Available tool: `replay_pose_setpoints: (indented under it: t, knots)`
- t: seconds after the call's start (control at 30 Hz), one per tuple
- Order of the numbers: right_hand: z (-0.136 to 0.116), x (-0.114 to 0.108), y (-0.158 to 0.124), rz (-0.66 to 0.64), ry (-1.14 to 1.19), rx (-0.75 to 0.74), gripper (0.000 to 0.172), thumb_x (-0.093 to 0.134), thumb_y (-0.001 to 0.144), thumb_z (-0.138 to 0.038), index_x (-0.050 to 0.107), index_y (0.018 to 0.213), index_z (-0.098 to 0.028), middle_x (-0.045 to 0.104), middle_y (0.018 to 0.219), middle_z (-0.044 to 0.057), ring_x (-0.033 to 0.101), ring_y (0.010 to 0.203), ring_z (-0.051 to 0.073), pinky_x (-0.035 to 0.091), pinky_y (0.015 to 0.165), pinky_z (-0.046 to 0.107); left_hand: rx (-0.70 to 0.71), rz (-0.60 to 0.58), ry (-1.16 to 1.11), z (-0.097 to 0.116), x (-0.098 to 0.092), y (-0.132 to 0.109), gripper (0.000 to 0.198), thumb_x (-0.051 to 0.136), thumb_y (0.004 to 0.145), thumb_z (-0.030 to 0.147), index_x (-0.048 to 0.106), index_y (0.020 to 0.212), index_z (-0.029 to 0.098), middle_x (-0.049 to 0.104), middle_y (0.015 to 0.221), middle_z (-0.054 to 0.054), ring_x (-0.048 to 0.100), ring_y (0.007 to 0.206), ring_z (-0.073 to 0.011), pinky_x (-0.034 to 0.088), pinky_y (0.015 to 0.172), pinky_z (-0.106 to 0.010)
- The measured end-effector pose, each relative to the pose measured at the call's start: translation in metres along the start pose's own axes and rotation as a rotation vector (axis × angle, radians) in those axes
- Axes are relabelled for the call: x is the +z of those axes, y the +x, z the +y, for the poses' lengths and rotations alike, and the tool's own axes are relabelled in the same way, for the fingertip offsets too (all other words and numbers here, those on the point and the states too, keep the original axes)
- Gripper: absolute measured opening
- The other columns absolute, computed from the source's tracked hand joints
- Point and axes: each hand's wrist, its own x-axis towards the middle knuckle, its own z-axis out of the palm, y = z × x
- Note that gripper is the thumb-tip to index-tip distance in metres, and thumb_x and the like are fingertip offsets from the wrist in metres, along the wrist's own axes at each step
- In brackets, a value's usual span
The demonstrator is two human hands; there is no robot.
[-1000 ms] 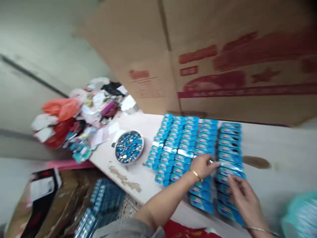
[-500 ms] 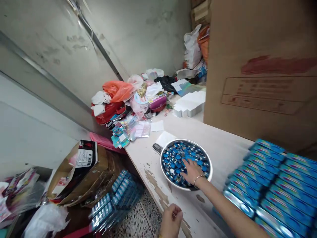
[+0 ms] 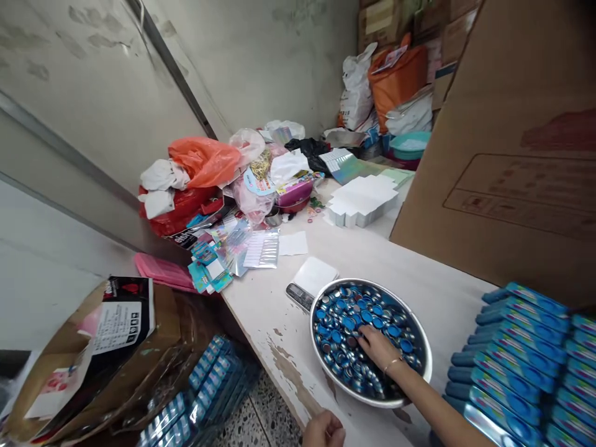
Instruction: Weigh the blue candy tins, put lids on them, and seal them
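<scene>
A round metal bowl (image 3: pixel 426 372) full of small blue and silver caps (image 3: pixel 344 323) stands on the worn white table. My right hand (image 3: pixel 378 349), with a bracelet at the wrist, reaches into the bowl. Its fingers are drawn together and bent down among the caps, and the fingertips are partly hidden. At the lower edge of the view, my left hand (image 3: pixel 325 429) stays apart from the bowl, close to the table's front edge. Its fingers are curled in, with nothing visible in them. Just behind the bowl lies a small digital scale (image 3: pixel 315 276).
Stacked blue packs (image 3: pixel 512 354) line the right side, before a large cardboard box (image 3: pixel 512 155). White card sheets (image 3: pixel 363 200) and a heap of bags (image 3: pixel 205 161) lie farther back. Below left are an open carton (image 3: pixel 162 323) and more wrapped blue packs (image 3: pixel 205 385).
My right hand has gone from spread over the caps to fingers drawn together among them. The view has shifted, so the bowl appears lower and farther right. My left hand stays curled.
</scene>
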Motion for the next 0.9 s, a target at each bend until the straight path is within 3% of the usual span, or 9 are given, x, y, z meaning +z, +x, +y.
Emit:
replay_pose_setpoints:
  t: [0.13,0.23,0.43,0.57,0.7,0.8,0.9]
  knots:
    - [-0.014,-0.010,-0.008,0.101,-0.011,0.088,0.031,0.040,0.094,-0.033,0.062,0.107,-0.016,0.063,0.107,0.013,0.061,0.100,0.024,0.045,0.085,0.032,0.075,0.003,-0.016,0.015,-0.001,-0.002,0.026,0.058,0.075,0.044,0.059,0.070,0.018,0.056,0.070,-0.001,0.050,0.072,-0.0162,0.040,0.069,-0.025]
    - [-0.027,-0.008,-0.010,0.059,-0.094,0.070,0.039,0.044,0.092,-0.044,0.058,0.115,-0.015,0.058,0.116,0.017,0.061,0.100,0.027,0.045,0.080,0.035,0.117,-0.035,-0.016,0.018,0.001,-0.004,0.025,0.053,0.077,0.042,0.057,0.070,0.018,0.057,0.070,-0.002,0.050,0.073,-0.0173,0.039,0.070,-0.027]
    - [-0.023,-0.012,0.001,-0.004,-0.009,0.089,0.027,0.041,0.096,-0.030,0.058,0.108,-0.013,0.064,0.108,0.013,0.061,0.101,0.021,0.043,0.085,0.028,0.140,-0.054,0.030,0.012,0.005,-0.005,0.025,0.052,0.077,0.040,0.058,0.070,0.017,0.059,0.070,-0.003,0.051,0.071,-0.0182,0.039,0.070,-0.029]
    - [-0.025,-0.014,-0.002,0.065,0.017,0.134,0.037,0.034,0.098,-0.033,0.052,0.122,-0.010,0.057,0.119,0.016,0.058,0.106,0.024,0.043,0.086,0.031,0.114,-0.046,-0.017,0.013,0.005,-0.002,0.032,0.056,0.076,0.049,0.058,0.069,0.018,0.056,0.067,-0.001,0.051,0.069,-0.0169,0.041,0.066,-0.028]
    - [-0.035,-0.005,0.000,0.128,0.272,0.224,0.046,0.058,0.085,-0.029,0.048,0.129,-0.019,0.043,0.136,0.016,0.051,0.114,0.032,0.042,0.089,0.040,0.066,-0.075,-0.041,0.017,0.011,0.001,0.036,0.059,0.074,0.053,0.058,0.069,0.018,0.054,0.064,0.000,0.050,0.066,-0.0153,0.042,0.064,-0.026]
    - [-0.034,-0.003,0.009,0.128,0.489,0.265,0.032,0.058,0.082,-0.017,0.059,0.113,-0.019,0.051,0.127,0.014,0.053,0.111,0.029,0.041,0.090,0.039,0.064,-0.097,-0.035,0.019,0.015,0.002,0.035,0.059,0.074,0.053,0.058,0.070,0.018,0.053,0.064,0.000,0.050,0.065,-0.0152,0.042,0.064,-0.026]
    - [-0.025,-0.010,0.014,0.202,0.704,0.321,0.018,0.053,0.086,-0.024,0.061,0.101,-0.018,0.058,0.115,0.012,0.055,0.106,0.025,0.044,0.085,0.034,0.090,-0.123,-0.017,0.022,0.012,0.000,0.033,0.056,0.076,0.051,0.057,0.069,0.018,0.053,0.063,0.000,0.050,0.065,-0.0153,0.041,0.064,-0.026]
